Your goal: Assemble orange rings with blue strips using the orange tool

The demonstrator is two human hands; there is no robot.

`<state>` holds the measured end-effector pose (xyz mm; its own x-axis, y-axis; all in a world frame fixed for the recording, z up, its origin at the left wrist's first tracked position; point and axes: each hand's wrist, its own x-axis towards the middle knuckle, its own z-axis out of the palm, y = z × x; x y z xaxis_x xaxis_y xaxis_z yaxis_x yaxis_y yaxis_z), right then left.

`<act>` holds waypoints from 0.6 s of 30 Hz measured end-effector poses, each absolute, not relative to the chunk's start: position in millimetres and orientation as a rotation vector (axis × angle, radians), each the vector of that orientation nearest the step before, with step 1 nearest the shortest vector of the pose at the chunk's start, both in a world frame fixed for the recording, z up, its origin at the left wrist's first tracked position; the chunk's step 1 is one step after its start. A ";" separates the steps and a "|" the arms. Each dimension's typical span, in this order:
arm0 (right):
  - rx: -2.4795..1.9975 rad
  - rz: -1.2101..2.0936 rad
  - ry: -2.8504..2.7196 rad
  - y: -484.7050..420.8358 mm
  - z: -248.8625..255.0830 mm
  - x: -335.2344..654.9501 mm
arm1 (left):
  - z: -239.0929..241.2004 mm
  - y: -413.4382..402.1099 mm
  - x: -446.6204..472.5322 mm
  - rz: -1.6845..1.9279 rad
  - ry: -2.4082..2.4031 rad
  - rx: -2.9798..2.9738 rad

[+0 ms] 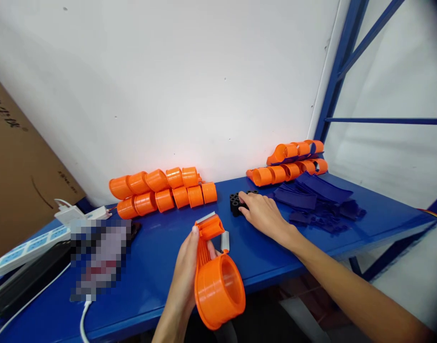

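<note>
My left hand [185, 271] is closed around an orange plastic tape dispenser [216, 276], holding it by its handle above the front of the blue table [150, 267]; its toothed cutter end points away from me. My right hand [263, 214] reaches forward and rests on a cluster of small black rollers [236, 202] on the table, its fingers curled over them. Whether it grips one I cannot make out.
Two rows of orange dispensers [163, 190] line the white wall, with another pile [290, 164] at the right. Dark blue flat parts [314, 200] lie beside that pile. A white power strip [33, 245] and cables lie at the left. A cardboard box [18, 190] leans far left.
</note>
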<state>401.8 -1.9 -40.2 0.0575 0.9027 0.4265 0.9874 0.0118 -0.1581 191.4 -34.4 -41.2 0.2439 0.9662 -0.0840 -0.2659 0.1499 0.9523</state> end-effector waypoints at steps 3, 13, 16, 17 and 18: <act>-1.922 -0.265 -1.845 -9.4 -33.8 402.4 | -43.3 -31.9 189.6 1.086 0.901 1.040; -1.145 0.303 -1.436 -61.8 -27.9 346.6 | -50.3 -28.3 190.6 1.079 0.837 1.090; -1.148 0.289 -1.489 -55.3 -32.2 336.1 | -49.6 -32.7 191.2 1.079 0.796 1.108; -1.144 0.291 -1.485 -52.8 -34.0 335.2 | -49.6 -34.0 191.1 1.078 0.775 1.121; -1.138 0.297 -1.479 -50.7 -35.9 335.1 | -49.9 -35.0 190.8 1.072 0.752 1.139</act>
